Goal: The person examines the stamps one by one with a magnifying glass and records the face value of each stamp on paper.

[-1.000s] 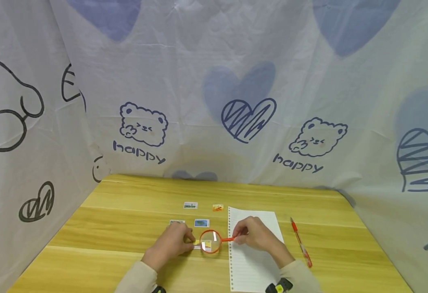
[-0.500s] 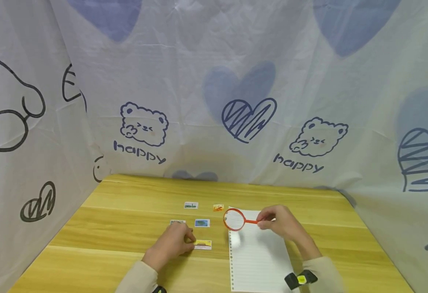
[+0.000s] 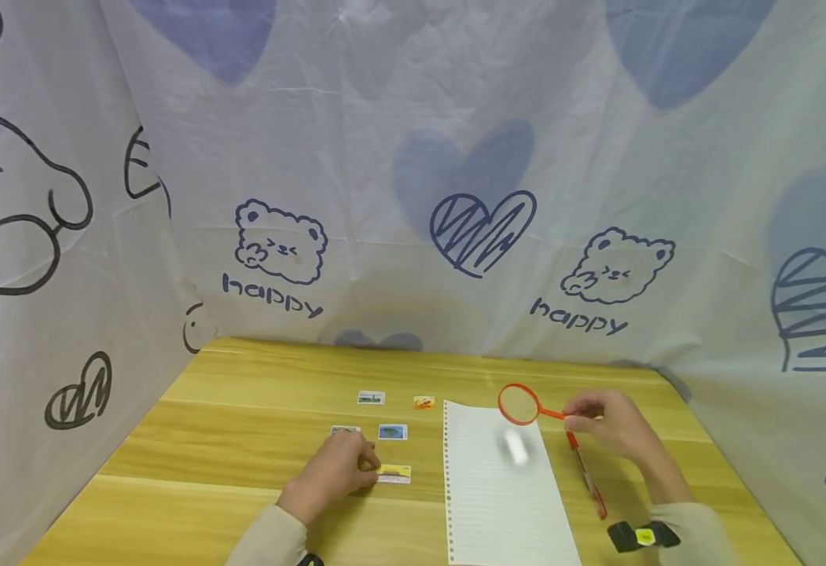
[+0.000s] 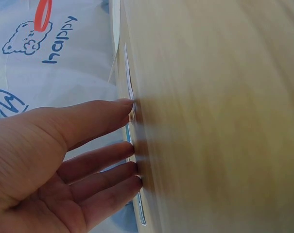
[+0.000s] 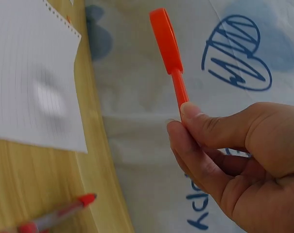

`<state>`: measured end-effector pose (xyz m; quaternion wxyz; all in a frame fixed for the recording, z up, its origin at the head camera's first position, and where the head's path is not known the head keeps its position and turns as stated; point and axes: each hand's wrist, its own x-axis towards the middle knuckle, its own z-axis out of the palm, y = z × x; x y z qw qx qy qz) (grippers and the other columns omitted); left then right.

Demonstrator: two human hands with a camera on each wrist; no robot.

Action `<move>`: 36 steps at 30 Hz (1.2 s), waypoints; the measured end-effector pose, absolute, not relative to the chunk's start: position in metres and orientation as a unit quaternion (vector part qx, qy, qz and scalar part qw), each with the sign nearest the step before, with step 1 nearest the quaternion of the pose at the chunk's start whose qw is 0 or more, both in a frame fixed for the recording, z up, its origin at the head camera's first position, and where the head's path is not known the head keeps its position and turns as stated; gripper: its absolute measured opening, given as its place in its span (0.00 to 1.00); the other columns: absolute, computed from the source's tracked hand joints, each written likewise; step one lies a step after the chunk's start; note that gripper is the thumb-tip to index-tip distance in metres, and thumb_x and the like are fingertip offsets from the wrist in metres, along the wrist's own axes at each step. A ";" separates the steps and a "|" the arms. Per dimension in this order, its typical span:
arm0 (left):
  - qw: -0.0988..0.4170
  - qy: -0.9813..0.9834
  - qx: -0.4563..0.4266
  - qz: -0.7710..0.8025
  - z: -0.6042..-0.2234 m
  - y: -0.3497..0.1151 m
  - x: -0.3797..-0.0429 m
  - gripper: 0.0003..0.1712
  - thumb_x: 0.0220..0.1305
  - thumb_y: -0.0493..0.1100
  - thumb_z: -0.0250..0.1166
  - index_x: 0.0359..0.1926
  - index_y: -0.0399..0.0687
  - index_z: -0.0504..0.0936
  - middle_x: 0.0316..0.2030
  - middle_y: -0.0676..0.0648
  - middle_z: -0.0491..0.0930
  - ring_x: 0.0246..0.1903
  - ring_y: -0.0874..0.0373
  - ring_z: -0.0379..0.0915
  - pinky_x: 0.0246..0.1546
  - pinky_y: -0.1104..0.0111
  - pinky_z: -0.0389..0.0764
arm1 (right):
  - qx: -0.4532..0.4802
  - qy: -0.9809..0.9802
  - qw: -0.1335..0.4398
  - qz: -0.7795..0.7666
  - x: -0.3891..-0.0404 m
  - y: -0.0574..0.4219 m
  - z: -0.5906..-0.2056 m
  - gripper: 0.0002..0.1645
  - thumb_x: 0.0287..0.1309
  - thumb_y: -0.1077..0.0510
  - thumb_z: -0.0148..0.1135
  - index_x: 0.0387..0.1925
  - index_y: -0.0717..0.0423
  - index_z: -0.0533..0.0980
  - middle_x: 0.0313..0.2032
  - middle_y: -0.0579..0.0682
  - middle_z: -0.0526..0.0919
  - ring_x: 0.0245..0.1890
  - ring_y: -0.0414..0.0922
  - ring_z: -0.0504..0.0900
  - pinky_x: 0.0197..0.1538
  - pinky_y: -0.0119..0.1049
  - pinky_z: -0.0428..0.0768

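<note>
My right hand [image 3: 614, 424] pinches the handle of a red magnifying glass [image 3: 519, 404] between thumb and fingers, holding it above the lined paper's far right corner. In the right wrist view, the magnifying glass [image 5: 168, 46] is seen almost edge-on. My left hand [image 3: 335, 473] rests low on the table, its thumb and index finger pinching the left end of a yellow stamp [image 3: 394, 474]. The left wrist view shows that thumb and index finger close together at the stamp's edge, the other fingers touching down nearby.
A blue stamp [image 3: 393, 432], a green-and-white stamp [image 3: 372, 398] and an orange stamp [image 3: 424, 402] lie farther back. Another stamp [image 3: 345, 429] is partly behind the left hand. Lined paper [image 3: 504, 503] lies right of centre, a red pen [image 3: 586, 475] beside it. A printed curtain [image 3: 384, 157] borders the table.
My right hand has carried the magnifying glass up and to the right, off the yellow stamp and across the paper. My left hand has stayed at the stamp.
</note>
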<state>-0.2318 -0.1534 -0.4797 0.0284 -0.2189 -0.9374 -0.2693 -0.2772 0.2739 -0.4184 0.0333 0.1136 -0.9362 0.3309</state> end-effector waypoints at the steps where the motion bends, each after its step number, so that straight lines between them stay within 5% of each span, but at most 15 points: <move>1: 0.029 -0.938 -0.219 -0.268 -0.480 -0.153 -0.232 0.06 0.52 0.34 0.79 0.33 0.42 0.92 0.43 0.37 0.90 0.45 0.42 0.86 0.51 0.50 0.87 | 0.114 -0.937 0.035 0.328 -0.277 0.279 -0.419 0.06 0.58 0.64 0.73 0.38 0.60 0.85 0.36 0.51 0.88 0.37 0.43 0.81 0.36 0.28 0.82; 23: 0.040 -0.937 -0.226 -0.263 -0.482 -0.153 -0.232 0.06 0.52 0.34 0.79 0.33 0.42 0.92 0.41 0.40 0.91 0.45 0.44 0.87 0.50 0.52 0.87 | 0.045 -0.944 0.072 0.318 -0.273 0.374 -0.433 0.16 0.63 0.58 0.72 0.45 0.68 0.84 0.40 0.61 0.91 0.30 0.25 0.81 0.36 0.25 0.80; 36: 0.033 -0.938 -0.221 -0.265 -0.480 -0.154 -0.233 0.06 0.52 0.34 0.79 0.34 0.42 0.92 0.42 0.39 0.90 0.45 0.44 0.86 0.50 0.51 0.87 | 0.005 -0.955 0.082 0.285 -0.278 0.406 -0.447 0.14 0.61 0.59 0.72 0.41 0.68 0.85 0.40 0.63 0.90 0.33 0.31 0.78 0.34 0.26 0.77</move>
